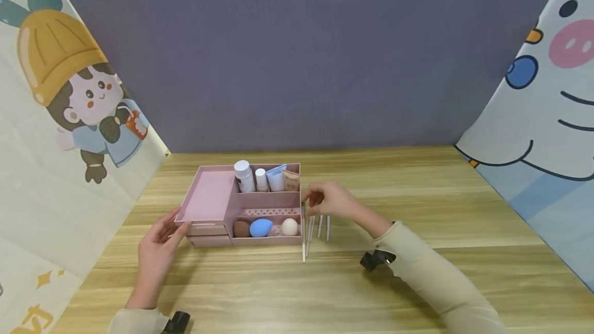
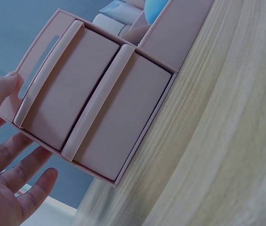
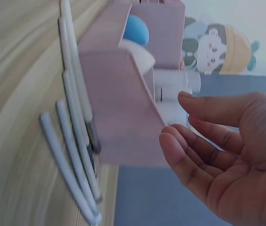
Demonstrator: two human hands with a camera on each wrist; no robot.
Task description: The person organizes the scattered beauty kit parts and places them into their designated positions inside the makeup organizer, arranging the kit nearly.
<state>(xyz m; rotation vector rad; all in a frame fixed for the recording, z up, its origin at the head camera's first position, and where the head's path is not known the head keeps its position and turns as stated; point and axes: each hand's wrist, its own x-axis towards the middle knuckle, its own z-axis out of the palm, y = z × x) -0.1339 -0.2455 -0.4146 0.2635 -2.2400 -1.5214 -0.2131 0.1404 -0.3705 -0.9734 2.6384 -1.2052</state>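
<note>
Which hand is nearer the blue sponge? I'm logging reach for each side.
Right. The right hand hovers at the organizer's right wall, just beyond the blue sponge compartment. The left hand touches the far left corner, by the drawers.

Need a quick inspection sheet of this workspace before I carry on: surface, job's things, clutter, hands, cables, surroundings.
Surface: wooden table, light grain.
Job's things: pink organizer with two front drawers; bottles and tubes in the back compartment; brown, blue and cream sponges in front; makeup brushes lying in a row on the table beside its right wall.
Clutter: nothing seen.
Hands: left hand open, fingertips at the organizer's left end; right hand open at its right wall, over the brush tips.
Cables: nothing seen.
Surroundings: grey back wall, cartoon-print cloth panels on both sides.
</note>
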